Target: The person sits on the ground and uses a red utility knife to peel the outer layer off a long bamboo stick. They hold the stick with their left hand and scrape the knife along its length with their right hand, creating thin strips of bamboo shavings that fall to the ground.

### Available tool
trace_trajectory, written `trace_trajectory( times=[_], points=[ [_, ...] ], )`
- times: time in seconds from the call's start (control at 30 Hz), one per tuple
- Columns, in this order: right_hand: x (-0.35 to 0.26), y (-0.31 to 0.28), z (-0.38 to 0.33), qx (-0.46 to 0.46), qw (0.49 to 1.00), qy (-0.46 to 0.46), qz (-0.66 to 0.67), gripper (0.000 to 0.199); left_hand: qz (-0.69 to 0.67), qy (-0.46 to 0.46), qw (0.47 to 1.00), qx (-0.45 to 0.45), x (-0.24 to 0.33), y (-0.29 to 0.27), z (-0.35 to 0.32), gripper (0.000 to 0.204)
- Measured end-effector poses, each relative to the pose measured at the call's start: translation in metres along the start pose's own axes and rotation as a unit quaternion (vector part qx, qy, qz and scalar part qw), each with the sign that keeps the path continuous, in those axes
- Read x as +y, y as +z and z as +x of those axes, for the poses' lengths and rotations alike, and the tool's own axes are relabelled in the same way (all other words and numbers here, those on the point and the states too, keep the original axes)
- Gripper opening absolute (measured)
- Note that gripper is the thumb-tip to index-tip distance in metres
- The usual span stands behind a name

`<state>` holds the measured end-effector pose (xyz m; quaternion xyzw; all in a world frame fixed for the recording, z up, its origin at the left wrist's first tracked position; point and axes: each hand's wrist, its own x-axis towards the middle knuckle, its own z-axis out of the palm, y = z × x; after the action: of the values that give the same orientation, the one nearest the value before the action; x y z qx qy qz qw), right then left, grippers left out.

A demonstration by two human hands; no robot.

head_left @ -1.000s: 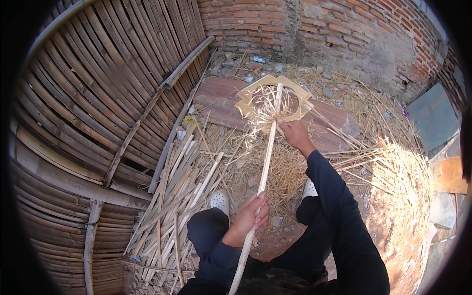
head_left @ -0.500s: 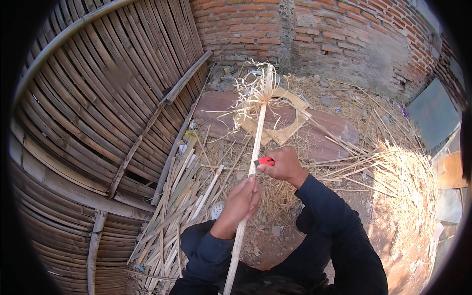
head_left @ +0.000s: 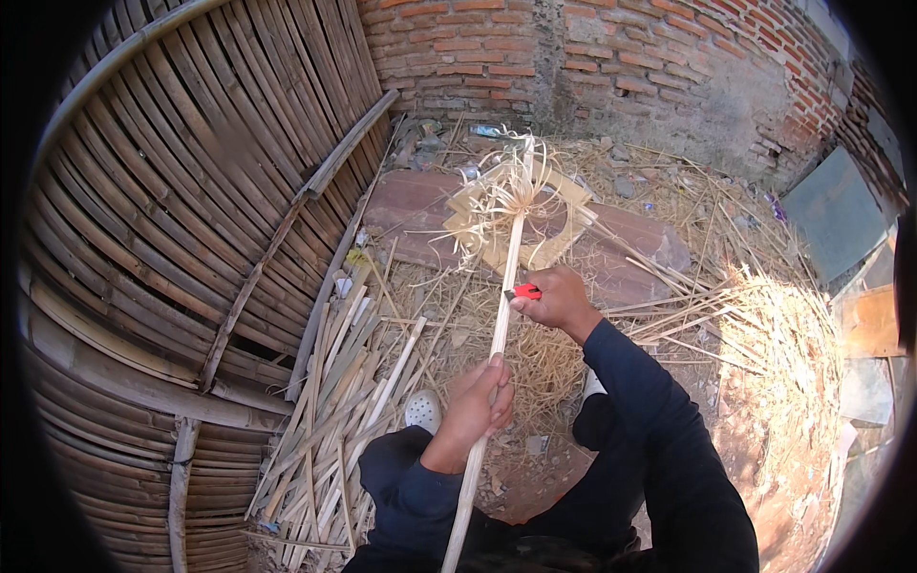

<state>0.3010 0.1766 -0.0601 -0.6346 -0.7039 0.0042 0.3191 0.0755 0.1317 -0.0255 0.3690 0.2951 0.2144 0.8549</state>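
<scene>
Left hand (head_left: 475,403) is gripping a pale stick (head_left: 500,329), its grip wrapping closely round the lower part, thumb lying along the upper side. Stick is running aslant from the near side of the ground, between the legs, out over the brown board (head_left: 396,205). Right hand (head_left: 559,300) is holding a red knife (head_left: 524,291), its grip folding tightly round the handle; the dark blade is meeting the stick just beyond the left hand, near the board's near edge. Toward the far end, thin curls (head_left: 514,196) are fanning out from the stick, hanging over a piece of cardboard (head_left: 546,254) with a round hole; cannot tell whether they are touching it. Cardboard is lying across the middle of the board. Loose strips (head_left: 330,420) are heaping on the ground at left, along the foot of a slatted wall (head_left: 181,191). Straw (head_left: 778,353) is covering the ground at right, partly catching sun. Brick wall (head_left: 458,43) is standing past the board's far edge. A pale shoe (head_left: 423,411) is showing beside the left hand.
</scene>
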Motion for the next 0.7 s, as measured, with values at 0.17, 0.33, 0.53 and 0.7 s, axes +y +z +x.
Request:
trace_trajectory(
  times=[0.17,0.33,0.53,0.7],
  points=[
    [0.021,0.008,0.003,0.034,0.999,-0.026,-0.008,0.059,-0.005,0.011,1.000,0.000,-0.003,0.000,0.000,0.029],
    [0.057,0.000,0.017,0.066,0.990,0.079,-0.099,0.056,0.028,-0.019,0.999,-0.024,-0.012,0.011,-0.011,0.030],
    [0.096,-0.007,0.012,0.092,0.977,0.162,-0.100,0.056,0.067,-0.022,0.996,-0.047,-0.026,0.015,-0.003,0.030],
    [0.075,0.010,0.021,0.012,0.953,0.261,0.152,0.077,0.081,-0.022,0.996,0.001,-0.023,0.000,0.001,0.031]
  ],
)
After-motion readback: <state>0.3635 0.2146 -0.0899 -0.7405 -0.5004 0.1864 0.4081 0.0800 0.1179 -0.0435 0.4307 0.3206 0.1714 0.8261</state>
